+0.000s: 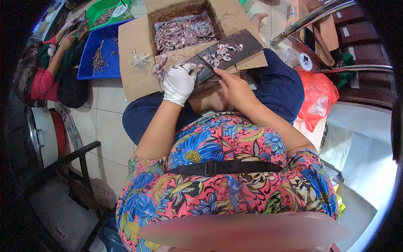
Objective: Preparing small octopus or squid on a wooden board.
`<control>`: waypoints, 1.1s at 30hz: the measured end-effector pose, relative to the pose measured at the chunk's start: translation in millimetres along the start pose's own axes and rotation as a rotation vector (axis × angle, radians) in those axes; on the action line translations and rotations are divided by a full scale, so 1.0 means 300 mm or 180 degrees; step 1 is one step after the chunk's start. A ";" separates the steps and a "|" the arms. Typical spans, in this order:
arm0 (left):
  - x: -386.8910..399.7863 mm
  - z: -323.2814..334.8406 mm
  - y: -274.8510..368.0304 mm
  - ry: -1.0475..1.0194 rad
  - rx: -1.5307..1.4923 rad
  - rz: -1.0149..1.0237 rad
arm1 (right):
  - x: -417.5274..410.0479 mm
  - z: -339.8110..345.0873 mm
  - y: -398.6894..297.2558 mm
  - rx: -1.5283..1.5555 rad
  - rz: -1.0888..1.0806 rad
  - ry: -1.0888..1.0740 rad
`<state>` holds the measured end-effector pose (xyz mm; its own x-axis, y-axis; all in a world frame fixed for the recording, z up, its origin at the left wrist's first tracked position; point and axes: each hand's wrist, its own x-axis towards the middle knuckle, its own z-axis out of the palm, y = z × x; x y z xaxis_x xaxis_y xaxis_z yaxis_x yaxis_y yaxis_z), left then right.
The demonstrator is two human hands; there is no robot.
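My left hand (180, 80), in a white glove, holds a small pinkish piece, seemingly dried squid, against a dark cutting board (234, 39). My bare right hand (234, 86) grips a knife, its dark blade (205, 62) resting across the board beside my left fingertips. Right of the blade lie cut pinkish-white rings and pieces (222, 53). More whole pieces (161, 64) lie just left of the gloved hand. The board slants over the flap of an open cardboard box (135, 37), which holds a heap of similar pieces (184, 33). Pale thin scraps (140, 60) lie on its left flap.
A blue tray (83, 67) and a green tray (93, 6) with small brownish pieces stand at the left. Another person (44, 82) sits beyond them. A red plastic bag (315, 94) and metal tubes (311, 19) are at the right; a black metal frame (83, 154) stands lower left.
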<state>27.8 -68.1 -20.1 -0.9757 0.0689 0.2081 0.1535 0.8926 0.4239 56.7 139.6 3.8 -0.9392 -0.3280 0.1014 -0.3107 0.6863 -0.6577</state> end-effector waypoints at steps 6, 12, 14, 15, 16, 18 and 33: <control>0.011 -0.009 0.007 -0.0044 0.0189 0.0066 | 0.012 0.015 -0.002 -0.0095 -0.0066 -0.0268; -0.002 -0.013 0.007 0.0032 0.0103 0.0167 | 0.064 0.042 0.000 -0.0179 0.0147 -0.0480; 0.000 -0.011 0.006 0.0100 0.0304 0.0219 | 0.042 0.040 0.018 0.0010 0.0047 -0.0288; -0.001 -0.012 0.009 0.0095 0.0302 0.0207 | 0.027 0.033 0.020 0.0011 0.0047 -0.0301; 0.000 -0.012 0.012 0.0037 0.0242 0.0123 | 0.013 0.027 0.022 0.0013 -0.0092 -0.0138; 0.002 -0.009 0.013 -0.0002 0.0232 0.0042 | -0.001 0.019 0.012 0.0012 -0.0228 0.0026; -0.003 -0.038 0.017 -0.0007 -0.0239 -0.0040 | 0.024 0.031 0.019 0.0176 0.0006 -0.0265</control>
<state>31.1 -68.8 -8.1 -0.9779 0.0590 0.2006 0.1526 0.8575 0.4914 49.4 135.1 -6.1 -0.9237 -0.3811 0.0394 -0.2983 0.6508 -0.6982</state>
